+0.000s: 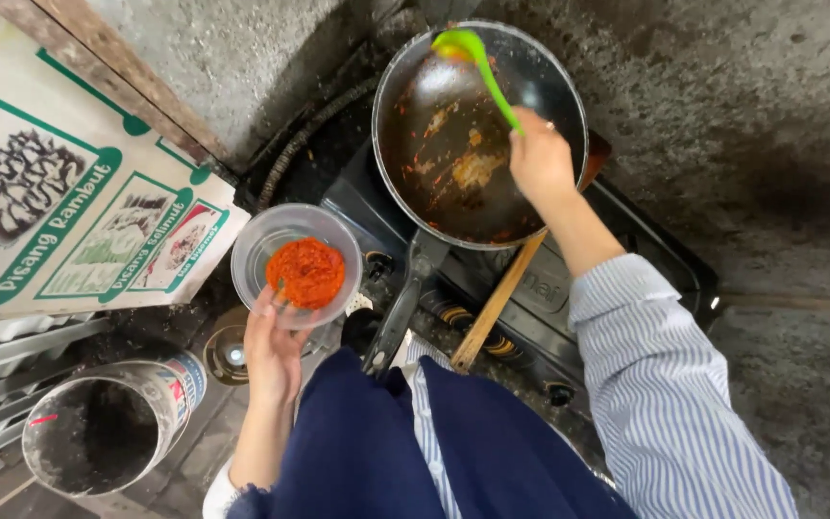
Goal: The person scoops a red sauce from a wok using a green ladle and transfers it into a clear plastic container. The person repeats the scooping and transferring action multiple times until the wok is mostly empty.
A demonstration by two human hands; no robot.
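The right hand [540, 159] is closed around the handle of a green ladle [477, 67], whose scoop rests at the far rim of a dark pan [453, 163] smeared with orange residue, sitting on a black stove [626, 240]. The left hand [274, 351] grips the near edge of a clear plastic bowl [271, 245] holding red chili paste [306, 272], just left of the pan. A wooden stick [497, 303] pokes out from under the pan, and a metal can [112, 423] stands near left.

Printed banner [60, 207], metal can [108, 428], wooden handle [497, 303]
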